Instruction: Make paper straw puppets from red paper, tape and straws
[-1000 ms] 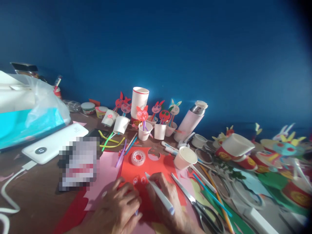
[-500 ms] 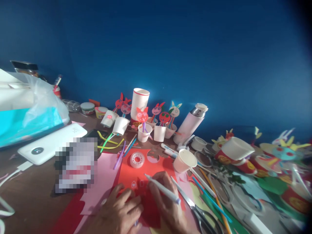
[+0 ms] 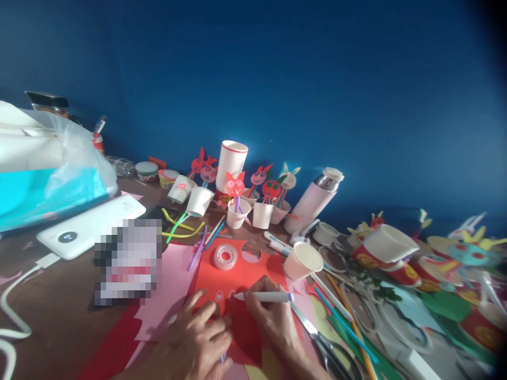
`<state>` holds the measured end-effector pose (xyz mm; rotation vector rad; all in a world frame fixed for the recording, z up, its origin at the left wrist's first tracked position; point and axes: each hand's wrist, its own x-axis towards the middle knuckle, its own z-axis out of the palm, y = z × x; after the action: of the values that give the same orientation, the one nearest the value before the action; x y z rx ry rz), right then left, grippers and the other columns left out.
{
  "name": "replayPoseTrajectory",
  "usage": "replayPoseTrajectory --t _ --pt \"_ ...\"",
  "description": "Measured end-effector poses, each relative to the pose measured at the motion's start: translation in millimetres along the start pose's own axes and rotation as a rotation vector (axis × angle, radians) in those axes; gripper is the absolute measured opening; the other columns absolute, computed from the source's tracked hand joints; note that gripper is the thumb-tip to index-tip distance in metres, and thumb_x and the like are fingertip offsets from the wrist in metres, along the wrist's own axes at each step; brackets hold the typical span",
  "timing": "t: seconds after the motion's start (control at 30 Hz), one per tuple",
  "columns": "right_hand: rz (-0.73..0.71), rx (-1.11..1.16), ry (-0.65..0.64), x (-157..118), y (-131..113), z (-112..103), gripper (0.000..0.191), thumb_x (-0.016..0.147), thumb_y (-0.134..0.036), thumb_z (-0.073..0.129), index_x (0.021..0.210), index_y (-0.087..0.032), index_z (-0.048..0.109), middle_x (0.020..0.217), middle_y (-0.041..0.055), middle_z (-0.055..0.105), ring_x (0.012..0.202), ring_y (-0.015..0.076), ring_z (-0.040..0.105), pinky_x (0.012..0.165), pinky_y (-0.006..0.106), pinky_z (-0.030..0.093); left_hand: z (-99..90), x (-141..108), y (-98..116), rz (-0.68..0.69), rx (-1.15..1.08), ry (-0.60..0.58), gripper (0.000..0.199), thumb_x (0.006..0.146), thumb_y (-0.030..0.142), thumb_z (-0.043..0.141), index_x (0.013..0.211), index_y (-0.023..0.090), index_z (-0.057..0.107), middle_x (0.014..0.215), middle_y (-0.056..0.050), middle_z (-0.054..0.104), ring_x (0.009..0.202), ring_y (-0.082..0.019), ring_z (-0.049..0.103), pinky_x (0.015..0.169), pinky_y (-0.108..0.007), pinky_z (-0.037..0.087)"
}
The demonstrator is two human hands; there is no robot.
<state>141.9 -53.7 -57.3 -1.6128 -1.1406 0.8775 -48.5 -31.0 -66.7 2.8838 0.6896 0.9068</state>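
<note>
My right hand (image 3: pixel 273 316) is closed round a white marker (image 3: pixel 269 297) with a purple end. The marker lies nearly level, its tip touching a red paper sheet (image 3: pixel 253 274) at a small white outline. Another white drawn shape (image 3: pixel 219 296) sits just left of it. My left hand (image 3: pixel 202 335) rests on the lower left of the sheet, fingers bent; a small purple piece (image 3: pixel 223 357) shows beneath them, its kind unclear. A tape roll (image 3: pixel 225 256) lies higher on the sheet, beside a round cut-out hole. Scissors (image 3: pixel 320 338) lie right of my right hand.
A paper cup (image 3: pixel 303 260) stands at the sheet's right corner. Behind are small cups with paper animal heads (image 3: pixel 235 184), a cup stack (image 3: pixel 233 163) and a tilted thermos (image 3: pixel 315 200). A power bank (image 3: pixel 93 227) lies left; straws, cups and scraps crowd the right.
My right hand has tilted the marker flatter and brought its tip down onto the red sheet, where a second white outline shows. My left hand stays about in place. The view has shifted slightly.
</note>
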Motion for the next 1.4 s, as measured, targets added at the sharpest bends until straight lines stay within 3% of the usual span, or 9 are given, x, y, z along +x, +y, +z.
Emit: replayPoseTrajectory --t 0.1,0.2,0.47,0.57,0.77,1.07,1.4 --pt "-0.007 0.011 -0.017 -1.0 2.8 0.4 0.025 0.079 -0.038 0.059 0.065 -0.021 0.047 0.057 -0.0038 0.05 0.052 0.012 0.043 0.049 0.022 0.035 12.0 -4.0 -6.9 0.077 -0.007 0.078 0.016 0.09 0.038 0.055 0.094 0.026 0.066 0.095 0.005 0.075 0.095 -0.022 0.061 0.11 -0.041 0.024" --pt "-0.019 -0.011 -0.014 -1.3 5.6 0.4 0.024 0.079 -0.036 0.06 0.065 -0.021 0.048 0.057 -0.0033 0.051 0.053 0.0122 0.044 0.049 0.022 0.036 17.6 -6.9 -9.1 0.063 -0.016 0.095 0.016 0.09 0.039 0.056 0.093 0.027 0.066 0.095 0.006 0.074 0.097 -0.021 0.06 0.112 -0.04 0.02" --pt "-0.033 -0.05 -0.017 -0.5 5.9 1.3 0.025 0.081 -0.033 0.059 0.064 -0.021 0.046 0.058 -0.0034 0.05 0.054 0.0116 0.044 0.05 0.022 0.035 14.6 -8.9 -8.1 0.047 -0.037 0.024 0.017 0.09 0.037 0.054 0.096 0.025 0.065 0.098 0.003 0.074 0.102 -0.022 0.059 0.113 -0.042 0.024" --pt "-0.039 -0.067 -0.014 0.0 5.0 1.0 0.025 0.08 -0.033 0.059 0.063 -0.021 0.046 0.058 -0.0036 0.051 0.054 0.0114 0.044 0.049 0.021 0.035 13.0 -7.1 -8.2 0.039 -0.045 0.035 0.016 0.09 0.037 0.054 0.095 0.026 0.065 0.098 0.004 0.074 0.103 -0.021 0.059 0.114 -0.04 0.023" --pt "-0.039 -0.076 -0.002 -0.5 -1.7 1.1 0.022 0.079 -0.031 0.061 0.064 -0.02 0.049 0.059 -0.0017 0.055 0.055 0.0129 0.05 0.049 0.021 0.038 7.2 -2.2 -6.2 0.028 -0.063 0.057 0.016 0.089 0.038 0.057 0.095 0.027 0.067 0.093 0.004 0.075 0.097 -0.021 0.062 0.108 -0.039 0.033" --pt "-0.08 -0.12 0.013 1.5 -10.7 1.0 0.021 0.075 -0.029 0.058 0.06 -0.022 0.045 0.056 -0.0012 0.055 0.053 0.0141 0.05 0.051 0.024 0.039 7.4 -5.0 -4.7 0.02 -0.07 0.023 0.018 0.092 0.037 0.053 0.098 0.026 0.066 0.098 0.004 0.075 0.103 -0.022 0.06 0.112 -0.04 0.024" --pt "-0.073 -0.132 0.012 -1.6 -12.9 -0.8 0.016 0.075 -0.023 0.058 0.062 -0.021 0.048 0.057 -0.0019 0.057 0.055 0.0132 0.051 0.053 0.023 0.039 7.4 -5.4 -3.7 0.007 -0.058 -0.016 0.014 0.089 0.034 0.056 0.096 0.025 0.065 0.099 0.003 0.074 0.103 -0.023 0.061 0.109 -0.044 0.03"
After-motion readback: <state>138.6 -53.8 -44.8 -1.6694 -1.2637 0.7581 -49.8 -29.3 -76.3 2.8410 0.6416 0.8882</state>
